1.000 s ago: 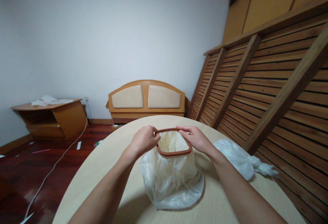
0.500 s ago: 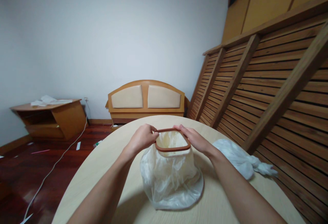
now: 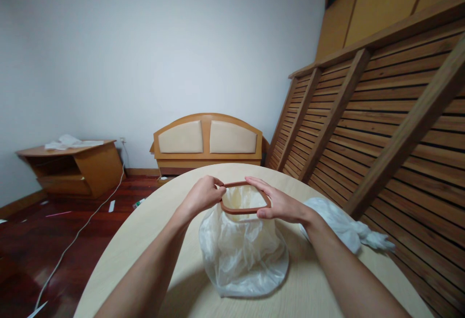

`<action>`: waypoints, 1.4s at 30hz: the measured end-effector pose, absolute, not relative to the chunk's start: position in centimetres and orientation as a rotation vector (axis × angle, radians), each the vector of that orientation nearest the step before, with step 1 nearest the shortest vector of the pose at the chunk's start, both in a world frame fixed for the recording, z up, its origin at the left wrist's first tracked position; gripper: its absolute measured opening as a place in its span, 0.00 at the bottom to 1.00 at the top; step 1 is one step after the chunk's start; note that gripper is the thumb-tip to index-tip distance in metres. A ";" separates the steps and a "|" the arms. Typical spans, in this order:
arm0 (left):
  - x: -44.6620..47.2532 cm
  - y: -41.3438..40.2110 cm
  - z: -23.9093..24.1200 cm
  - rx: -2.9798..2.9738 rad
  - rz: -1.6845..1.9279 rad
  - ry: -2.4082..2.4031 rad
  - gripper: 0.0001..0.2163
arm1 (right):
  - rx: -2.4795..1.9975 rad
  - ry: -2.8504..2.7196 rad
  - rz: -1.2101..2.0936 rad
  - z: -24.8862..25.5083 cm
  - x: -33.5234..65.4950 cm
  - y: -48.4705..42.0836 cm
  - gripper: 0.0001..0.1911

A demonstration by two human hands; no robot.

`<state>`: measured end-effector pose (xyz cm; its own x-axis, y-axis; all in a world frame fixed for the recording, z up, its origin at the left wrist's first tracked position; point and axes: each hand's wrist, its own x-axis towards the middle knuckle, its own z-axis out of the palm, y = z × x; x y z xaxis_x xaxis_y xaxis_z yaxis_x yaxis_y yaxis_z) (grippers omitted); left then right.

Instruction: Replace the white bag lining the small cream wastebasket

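Moved: right hand (image 3: 279,202), thumb now at brown ring's (image 3: 241,211) near right corner, formerly tucked by the far fingers | ring: between both hands, over the mouth of the bag-draped bin (image 3: 247,257) on round table (image 3: 312,284) | left hand (image 3: 204,195): pinching ring's left side, unchanged | right: spread around ring's right end, holding it

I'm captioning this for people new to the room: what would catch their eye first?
Probably the brown ring at the mouth of the white plastic bag on the round table, with the left hand and right hand on it. Next, perhaps, the big slatted wooden panel along the right side, then the headboard by the far wall.
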<state>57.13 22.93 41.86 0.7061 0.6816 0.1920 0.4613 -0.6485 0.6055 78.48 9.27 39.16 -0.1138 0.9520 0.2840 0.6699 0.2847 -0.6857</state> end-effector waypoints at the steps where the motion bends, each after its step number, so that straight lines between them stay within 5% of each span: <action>1: 57.2 23.0 41.9 2.376 0.563 0.876 0.16 | -1.449 -1.853 0.511 39.2 78.5 9.2 0.57; 33: 57.9 24.5 40.4 2.462 0.631 1.000 0.11 | -1.518 -1.888 0.626 39.1 78.0 9.0 0.66; 42: 57.8 23.6 40.6 2.636 0.756 0.761 0.10 | -1.532 -1.882 0.572 38.8 77.9 9.1 0.56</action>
